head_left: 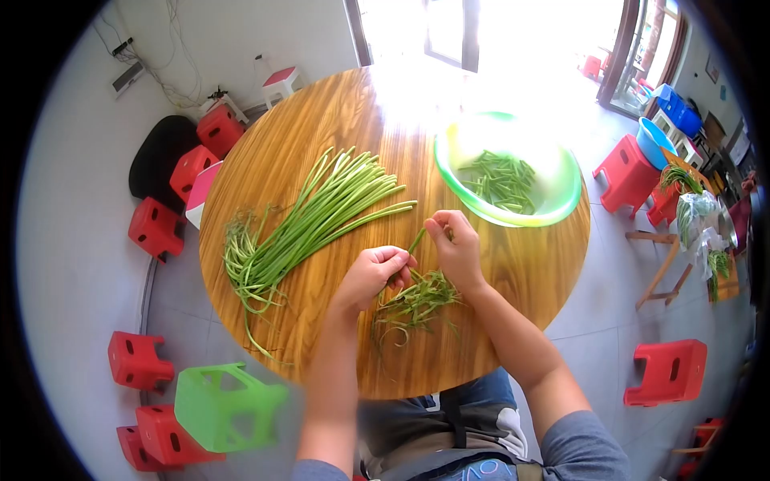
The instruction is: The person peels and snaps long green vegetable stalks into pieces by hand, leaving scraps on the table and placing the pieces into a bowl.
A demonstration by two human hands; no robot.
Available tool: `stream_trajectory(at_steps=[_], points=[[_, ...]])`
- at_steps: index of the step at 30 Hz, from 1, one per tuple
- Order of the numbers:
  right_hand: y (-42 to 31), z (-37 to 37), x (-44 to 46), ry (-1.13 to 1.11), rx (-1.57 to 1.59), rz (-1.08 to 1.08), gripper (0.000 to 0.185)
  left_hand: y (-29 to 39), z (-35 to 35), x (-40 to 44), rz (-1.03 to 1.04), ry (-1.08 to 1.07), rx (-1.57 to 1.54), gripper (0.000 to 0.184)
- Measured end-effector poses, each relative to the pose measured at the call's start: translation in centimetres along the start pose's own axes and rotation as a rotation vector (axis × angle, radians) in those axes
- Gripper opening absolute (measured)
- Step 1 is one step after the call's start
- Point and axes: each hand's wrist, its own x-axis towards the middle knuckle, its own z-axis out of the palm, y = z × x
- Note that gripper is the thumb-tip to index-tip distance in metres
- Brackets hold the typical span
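Both hands hold a short green stem [417, 240] between them, above the round wooden table. My left hand [375, 275] is closed on its lower end, fingertips pinched. My right hand [456, 247] pinches near the upper end. Beneath and between the hands lies a loose pile of thin green scraps [421, 303]. To the left, a large bunch of long green stems [329, 204] lies slantwise, its curly thin ends at the lower left. Beyond my right hand stands a green-rimmed bowl [457, 189] with short cut green pieces [504, 181] in it.
The round table [513, 276] has a wood grain top. Red stools [158, 228] and a green stool [224, 407] stand at the left. At the right are more red stools [667, 372], a blue basin [655, 143] and a small table with greens in a plastic bag [699, 216].
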Motion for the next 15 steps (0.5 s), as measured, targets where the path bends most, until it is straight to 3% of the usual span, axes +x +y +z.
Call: stream_trajectory(at_steps=[1,5,8,9,10,15], points=[[0.1,-0.1,0.1,0.022,-0.018,-0.024,0.009,0.2,0.1,0.0,0.026,0.023,0.031,0.019],[-0.7,0.1,-0.4,-0.042,-0.032,-0.206,0.01,0.9,1.3,0.5,0.091,0.256,-0.312,0.02],[-0.8,0.8,-1.5,-0.252,0.081,-0.275,0.01,0.5,1.3,1.4,0.223,0.309,-0.344,0.02],[-1.2,0.5,-1.6,-0.361,0.123,-0.225,0.01,0.6,1.3,1.6,0.284,0.33,-0.38,0.02],[-1.8,0.1,-1.5,-0.471,0.164,-0.175,0.01,1.4,1.5,1.3,0.208,0.389,-0.433,0.02],[-2.8,-1.6,-0.4,-0.956,0.335,0.052,0.014,0.3,-0.9,1.8,0.126,0.308,-0.602,0.022]])
